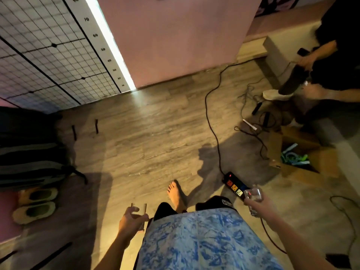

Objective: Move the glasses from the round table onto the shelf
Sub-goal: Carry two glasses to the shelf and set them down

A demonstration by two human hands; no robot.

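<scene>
- A white scale strip (101, 47) beside the wire grid panel (39, 51) carries numbers, "70" and "60" readable; lower ones blurred
- On the wooden floor (146, 133): a black power strip (234, 185) with its cable (212, 121), a pair of slippers (36, 204), an open cardboard box (303, 158); a seated person (335, 71) at far right
- Left hand (129, 224) wrapped around a clear glass (139, 209); right hand (259, 206) clamped on a second glass (253, 195); both carried above the floor, well apart

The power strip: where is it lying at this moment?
In the head view the power strip lies on the wooden floor at lower right, just beyond the glass in the right hand.
</scene>
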